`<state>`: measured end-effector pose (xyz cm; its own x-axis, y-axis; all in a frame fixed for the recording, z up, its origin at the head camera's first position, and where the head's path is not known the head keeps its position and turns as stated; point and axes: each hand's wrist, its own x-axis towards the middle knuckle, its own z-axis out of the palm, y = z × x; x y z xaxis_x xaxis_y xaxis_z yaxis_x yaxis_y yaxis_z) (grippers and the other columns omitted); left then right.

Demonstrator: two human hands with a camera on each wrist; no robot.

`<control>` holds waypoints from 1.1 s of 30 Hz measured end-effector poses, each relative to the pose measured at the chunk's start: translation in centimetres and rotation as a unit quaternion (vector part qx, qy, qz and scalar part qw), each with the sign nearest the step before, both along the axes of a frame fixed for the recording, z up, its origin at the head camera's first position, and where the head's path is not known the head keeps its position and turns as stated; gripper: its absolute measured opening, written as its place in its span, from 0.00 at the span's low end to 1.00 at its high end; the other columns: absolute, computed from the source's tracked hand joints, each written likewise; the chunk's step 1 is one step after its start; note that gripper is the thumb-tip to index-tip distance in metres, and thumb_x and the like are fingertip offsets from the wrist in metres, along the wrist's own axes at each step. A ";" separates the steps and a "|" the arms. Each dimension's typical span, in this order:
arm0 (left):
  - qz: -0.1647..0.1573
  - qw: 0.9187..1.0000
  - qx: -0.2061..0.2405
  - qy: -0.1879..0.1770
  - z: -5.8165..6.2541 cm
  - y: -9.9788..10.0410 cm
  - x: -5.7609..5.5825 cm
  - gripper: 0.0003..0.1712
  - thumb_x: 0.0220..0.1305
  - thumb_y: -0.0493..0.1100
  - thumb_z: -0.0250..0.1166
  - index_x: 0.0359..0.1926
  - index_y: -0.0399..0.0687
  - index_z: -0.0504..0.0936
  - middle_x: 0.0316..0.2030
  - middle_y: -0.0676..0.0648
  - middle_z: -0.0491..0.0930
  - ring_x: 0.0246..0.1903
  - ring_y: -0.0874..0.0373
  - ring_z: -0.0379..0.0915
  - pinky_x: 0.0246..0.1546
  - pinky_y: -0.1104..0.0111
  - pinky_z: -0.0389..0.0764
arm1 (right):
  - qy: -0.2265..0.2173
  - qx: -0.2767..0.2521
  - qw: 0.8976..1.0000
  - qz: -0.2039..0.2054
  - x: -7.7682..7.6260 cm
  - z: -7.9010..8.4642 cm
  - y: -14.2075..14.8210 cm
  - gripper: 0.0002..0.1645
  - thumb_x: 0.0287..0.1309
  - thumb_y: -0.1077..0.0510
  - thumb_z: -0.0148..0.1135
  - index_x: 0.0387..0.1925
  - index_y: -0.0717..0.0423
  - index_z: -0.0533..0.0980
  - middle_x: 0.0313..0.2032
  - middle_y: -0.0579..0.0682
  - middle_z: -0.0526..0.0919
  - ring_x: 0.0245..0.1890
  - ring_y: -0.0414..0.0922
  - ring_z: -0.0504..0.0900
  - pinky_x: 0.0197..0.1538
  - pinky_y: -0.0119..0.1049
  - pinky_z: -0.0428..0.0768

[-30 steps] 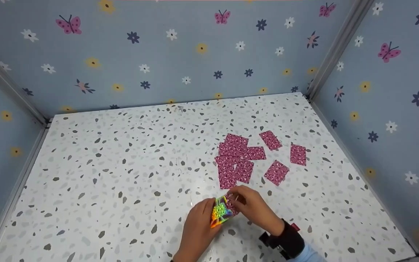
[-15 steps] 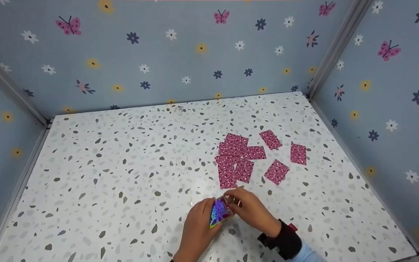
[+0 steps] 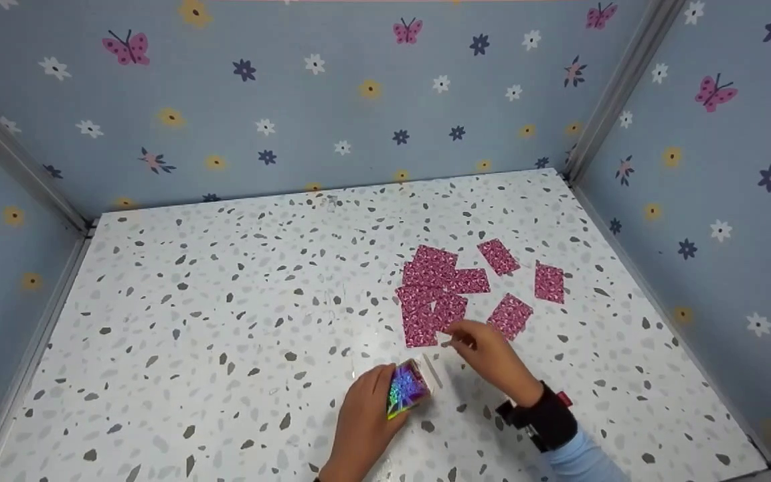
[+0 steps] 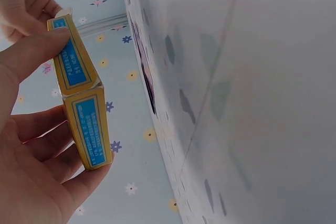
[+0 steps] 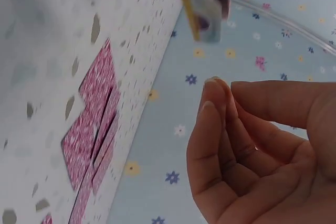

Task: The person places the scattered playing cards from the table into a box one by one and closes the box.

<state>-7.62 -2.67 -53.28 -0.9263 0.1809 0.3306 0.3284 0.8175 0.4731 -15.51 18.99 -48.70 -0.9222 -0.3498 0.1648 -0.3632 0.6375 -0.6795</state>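
Observation:
My left hand grips a small card box with a shiny rainbow front. Its yellow sides with blue panels show in the left wrist view, thumb on one side and fingers on the other. A pale end flap stands out at the box's right end, and a bit of pink pattern shows at its mouth. To the right and apart from the box, my right hand has loosely bent fingers, the thumb near the fingertips, with nothing visible between them. Beyond it lie overlapping pink-patterned cards.
Separate pink-patterned cards lie on the right: one at the back, one farther right, and one partly behind my right hand. The speckled white table is bordered by flowered blue panels.
The pink-patterned cards jutting from the box's right end have slid inside. My right hand has left the box and moved right and up, exposing the flap. My left hand stays put.

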 end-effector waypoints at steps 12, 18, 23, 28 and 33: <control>-0.001 1.000 -0.006 -0.021 0.3 -0.1 0.1 0.40 0.43 0.52 0.74 0.57 0.42 0.72 0.50 0.45 0.76 0.49 0.51 0.73 0.54 0.58 0.76 | -0.115 0.123 0.982 -0.089 -6.7 -1.6 6.8 0.18 0.56 0.64 0.57 0.48 0.71 0.73 0.43 0.67 0.77 0.44 0.59 0.77 0.48 0.52 0.77; -0.004 1.000 0.002 -0.020 0.2 -0.1 0.1 0.40 0.44 0.53 0.73 0.57 0.42 0.72 0.50 0.45 0.76 0.50 0.51 0.73 0.54 0.59 0.76 | -0.114 0.218 0.962 -0.118 -8.1 -2.6 8.3 0.30 0.49 0.61 0.65 0.52 0.72 0.68 0.46 0.72 0.74 0.47 0.64 0.73 0.48 0.58 0.75; -0.004 1.000 -0.001 -0.018 0.1 -0.1 0.2 0.40 0.44 0.53 0.74 0.57 0.42 0.72 0.50 0.45 0.75 0.49 0.51 0.73 0.54 0.59 0.76 | -0.175 0.235 0.945 -0.144 -8.4 -3.2 8.8 0.42 0.49 0.52 0.68 0.57 0.74 0.62 0.53 0.76 0.66 0.55 0.69 0.66 0.55 0.63 0.69; -0.003 1.000 -0.010 -0.008 0.2 -0.1 0.0 0.41 0.41 0.51 0.75 0.57 0.41 0.72 0.49 0.45 0.76 0.49 0.51 0.73 0.54 0.59 0.76 | -0.194 0.238 0.939 -0.155 -8.5 -3.3 8.8 0.44 0.48 0.49 0.69 0.58 0.72 0.61 0.56 0.76 0.61 0.57 0.69 0.62 0.58 0.62 0.65; 0.000 1.000 -0.012 -0.009 0.2 -0.2 0.0 0.40 0.41 0.52 0.75 0.56 0.41 0.72 0.49 0.44 0.76 0.49 0.50 0.73 0.54 0.59 0.76 | -0.202 0.252 0.933 -0.156 -8.5 -3.2 8.6 0.44 0.45 0.48 0.71 0.55 0.71 0.63 0.52 0.75 0.62 0.54 0.68 0.64 0.56 0.61 0.66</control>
